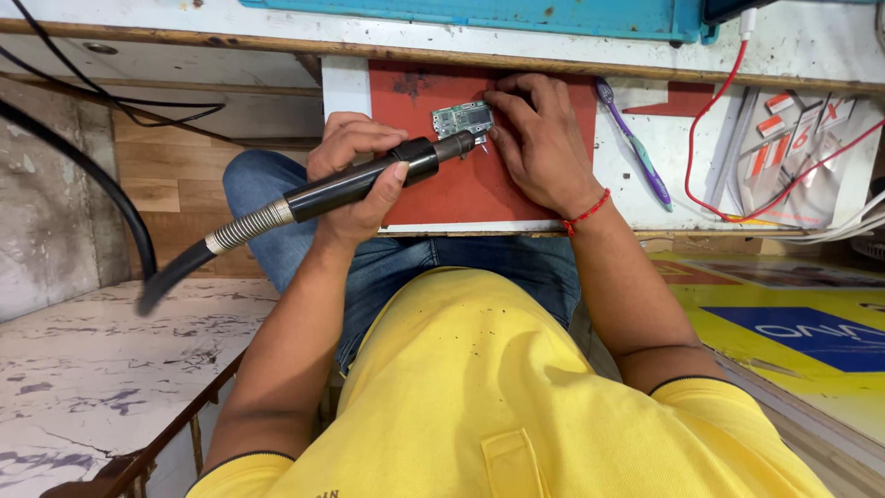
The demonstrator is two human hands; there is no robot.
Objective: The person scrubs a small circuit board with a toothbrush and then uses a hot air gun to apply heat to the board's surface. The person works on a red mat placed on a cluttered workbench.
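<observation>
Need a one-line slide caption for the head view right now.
Left hand aims a black hot-air wand at a small green circuit board steadied by the right hand on a red mat.

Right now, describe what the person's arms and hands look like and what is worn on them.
Both arms are bare from short yellow sleeves with a thin dark edge. The left hand wears nothing. The right hand has a red thread band at the wrist. No gloves, rings or watch show.

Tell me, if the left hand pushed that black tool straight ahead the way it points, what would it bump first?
Probably the small green circuit board. The left hand aims the black hot-air tool up and right, its tip right at the board's edge, which the right hand steadies on the red mat.
</observation>
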